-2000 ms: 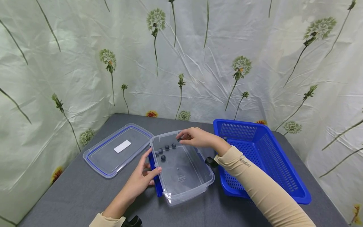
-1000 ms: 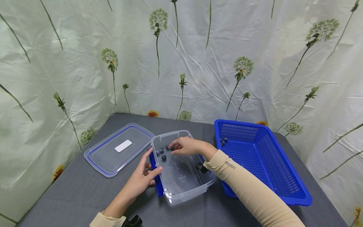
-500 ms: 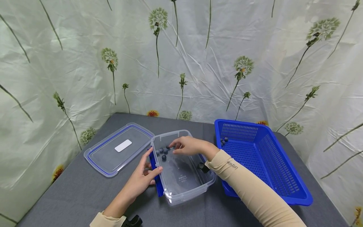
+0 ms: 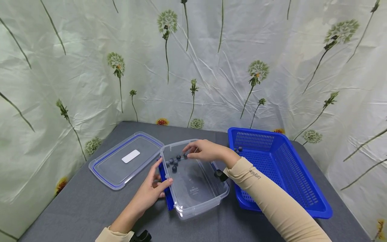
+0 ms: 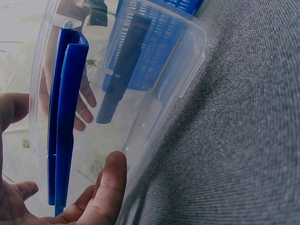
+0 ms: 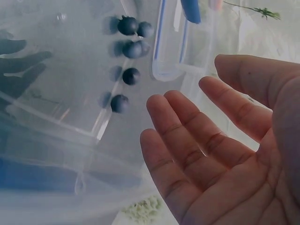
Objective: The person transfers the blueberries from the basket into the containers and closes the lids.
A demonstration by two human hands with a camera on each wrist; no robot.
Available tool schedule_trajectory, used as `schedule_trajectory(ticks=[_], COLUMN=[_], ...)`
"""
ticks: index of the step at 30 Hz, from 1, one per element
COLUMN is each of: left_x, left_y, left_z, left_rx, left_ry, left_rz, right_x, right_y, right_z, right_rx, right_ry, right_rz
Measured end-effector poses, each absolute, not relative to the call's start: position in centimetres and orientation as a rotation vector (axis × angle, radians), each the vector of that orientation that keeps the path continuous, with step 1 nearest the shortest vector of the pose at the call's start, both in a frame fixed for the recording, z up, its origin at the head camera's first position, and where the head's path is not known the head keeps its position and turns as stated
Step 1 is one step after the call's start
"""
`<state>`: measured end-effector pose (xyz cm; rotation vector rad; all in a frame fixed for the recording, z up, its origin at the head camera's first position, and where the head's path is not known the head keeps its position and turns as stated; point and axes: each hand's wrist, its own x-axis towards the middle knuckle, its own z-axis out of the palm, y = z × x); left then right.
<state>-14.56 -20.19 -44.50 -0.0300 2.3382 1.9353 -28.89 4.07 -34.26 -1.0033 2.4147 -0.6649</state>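
So the left hand (image 4: pixel 151 186) has hold of the clear box (image 4: pixel 199 210) by its left side, thumb at the rim, probably to keep it from sliding. The right hand (image 4: pixel 208 150) is over the box's far end, fingers loose and spread, nothing in it. The berries (image 4: pixel 174 169) sit in the box's far left corner. Blue basket's (image 4: pixel 266 164) right of the box, lid's (image 4: pixel 118 171) left, likely parked clear of the reach.

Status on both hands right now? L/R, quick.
Left hand: closed, holding the clear container by its side.
Right hand: open, fingers loosely bent, holding nothing, above the container near the dark berries.
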Motion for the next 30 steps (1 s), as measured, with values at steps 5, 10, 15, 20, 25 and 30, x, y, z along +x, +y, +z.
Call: schedule_trajectory(ticks=[5,10,15,20,25,30], left_x=[-14.6,-14.5,-14.5,-14.4,-14.4,-14.4], left_y=[-20.1,-20.1,-20.1,-20.2,-20.2,-20.2], left_z=[-44.6,-44.6,-44.5,-44.5,-44.6,-44.6], left_rx=[-0.027,-0.027,-0.021,-0.017,-0.007,-0.011], left_ry=[2.335,2.341,2.34,2.327,2.325,2.322], left_rz=[1.946,1.946,1.947,1.962,1.967,1.971], right_x=[-29.1,-29.4,-29.6,-29.7,-30.1,-30.2], right_y=[5.3,6.5,7.6,8.8,10.0,11.1], right_z=[-33.6,-33.2,-32.7,-32.3,-32.1,-32.0], right_rx=[-0.998,-1.013,-1.02,-0.978,-0.973,-0.939], right_ry=[2.417,2.43,2.457,2.478,2.484,2.507], right_rz=[-0.713,-0.745,-0.769,-0.801,-0.812,-0.822])
